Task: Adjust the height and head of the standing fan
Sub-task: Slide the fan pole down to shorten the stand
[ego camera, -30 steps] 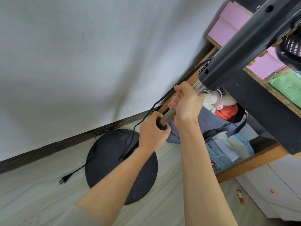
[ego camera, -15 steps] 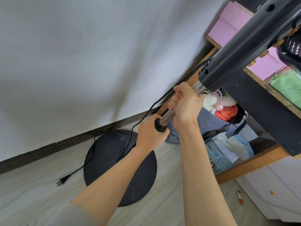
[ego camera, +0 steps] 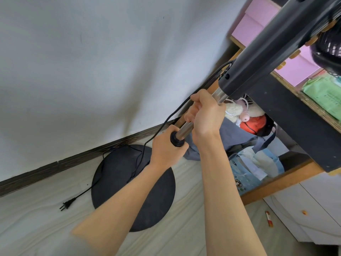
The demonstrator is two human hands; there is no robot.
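The right hand (ego camera: 204,117) is wrapped tight around the shiny metal pole (ego camera: 185,129) of the standing fan, fingers curled fully about it just below the black upper tube (ego camera: 273,47). The left hand (ego camera: 167,147) is closed lower down on the same pole, gripping the black collar (ego camera: 176,140) where the metal section enters it; its fingers hide most of the collar's far side.

Seen from the head camera, the pole slants from the collar up toward the upper right, and the black upper tube carries on to the top corner, where part of the dark fan head (ego camera: 326,50) shows at the edge. Below the collar lies the fan's round black base (ego camera: 118,174) on the pale floor (ego camera: 36,228), near the dark skirting board (ego camera: 55,166) and white wall (ego camera: 92,61). A black cord (ego camera: 177,109) runs from the upper tube down past the collar and across the base, ending in a plug (ego camera: 67,203) lying on the floor to the left of the base. To the right of the pole stands a wooden shelf (ego camera: 287,180) holding pink boxes (ego camera: 299,67), clothes and bags.
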